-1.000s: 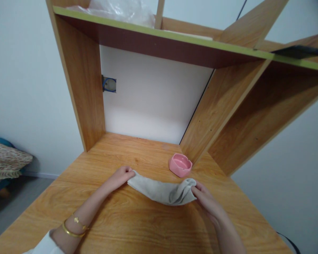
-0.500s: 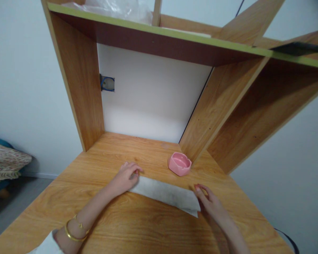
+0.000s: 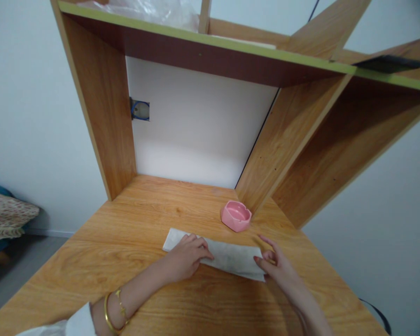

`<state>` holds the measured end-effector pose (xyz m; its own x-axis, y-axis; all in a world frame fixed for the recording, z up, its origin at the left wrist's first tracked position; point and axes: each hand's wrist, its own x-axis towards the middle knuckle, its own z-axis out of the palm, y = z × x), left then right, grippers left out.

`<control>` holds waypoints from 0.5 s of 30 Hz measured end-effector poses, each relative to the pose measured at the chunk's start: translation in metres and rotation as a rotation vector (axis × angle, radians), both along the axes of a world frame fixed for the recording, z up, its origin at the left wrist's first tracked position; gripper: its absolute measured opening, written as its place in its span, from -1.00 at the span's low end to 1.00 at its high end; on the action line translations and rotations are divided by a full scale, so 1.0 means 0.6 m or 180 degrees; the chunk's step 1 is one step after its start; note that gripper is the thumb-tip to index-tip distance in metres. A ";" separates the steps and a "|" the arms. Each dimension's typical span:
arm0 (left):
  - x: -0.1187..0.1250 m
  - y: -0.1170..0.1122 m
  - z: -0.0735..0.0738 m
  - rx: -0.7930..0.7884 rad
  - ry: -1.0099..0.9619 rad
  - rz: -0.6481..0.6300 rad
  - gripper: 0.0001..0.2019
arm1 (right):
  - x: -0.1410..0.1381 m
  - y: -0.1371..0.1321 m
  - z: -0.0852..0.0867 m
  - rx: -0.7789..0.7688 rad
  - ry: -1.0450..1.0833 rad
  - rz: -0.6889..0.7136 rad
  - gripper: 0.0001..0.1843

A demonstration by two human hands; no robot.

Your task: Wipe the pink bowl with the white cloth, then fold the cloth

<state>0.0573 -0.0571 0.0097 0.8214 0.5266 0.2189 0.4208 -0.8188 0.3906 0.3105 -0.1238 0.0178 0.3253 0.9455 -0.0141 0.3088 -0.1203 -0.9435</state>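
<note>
A folded grey-white cloth [image 3: 231, 256] lies as a long flat strip on the wooden desk, a little darker in its middle. My left hand [image 3: 189, 256] rests on top of it, left of centre, with its fingers bent slightly and lying on the fabric. At the strip's right end is my right hand [image 3: 275, 263]. Its thumb lies over the edge and its index finger points away, while the other fingers curl behind the end. Just beyond the strip stands a pink ashtray [image 3: 236, 216] with angular sides, which neither hand touches.
The wooden desk [image 3: 154, 200] meets upright panels and a shelf [image 3: 196, 35] with a green edge above. Clear plastic bags [image 3: 157, 11] and a dark flat object [image 3: 388, 63] sit on that shelf. A wall box [image 3: 140, 110] opens at the back. Fringed fabric [image 3: 7, 214] is at far left.
My left hand has slid right from the cloth's left end to nearer its middle, uncovering that end. The right hand's thumb has come onto the cloth's right end, with the index finger stretched out.
</note>
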 end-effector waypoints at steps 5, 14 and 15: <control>0.004 -0.009 0.003 -0.0053 -0.0050 -0.0050 -0.60 | -0.054 0.024 0.064 0.0351 -0.0073 0.0168 -0.32; -0.032 0.041 0.006 -0.0573 -0.0935 0.0825 -0.72 | -0.172 0.083 0.099 0.0831 -0.0983 0.0728 -0.43; -0.041 0.054 0.005 -0.0708 -0.1029 0.1128 -0.74 | -0.182 0.087 0.100 0.0810 -0.1107 0.0767 -0.42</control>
